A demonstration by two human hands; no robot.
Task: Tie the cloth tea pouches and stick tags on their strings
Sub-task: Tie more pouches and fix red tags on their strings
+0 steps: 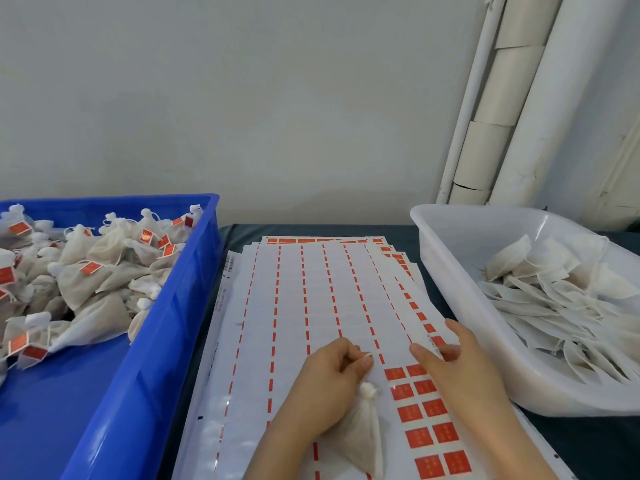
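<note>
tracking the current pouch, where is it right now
Head view, low centre: the tied pouch lies on the sticker sheets beneath the left hand, whose fingers pinch its string, just left of the remaining red tags.

Left hand [332,372]: pinches string [367,356] of tied pouch [363,434].
Right hand [460,368]: over sticker sheet [311,289], grip blurred.
Pouch: lies on sheet.
</note>
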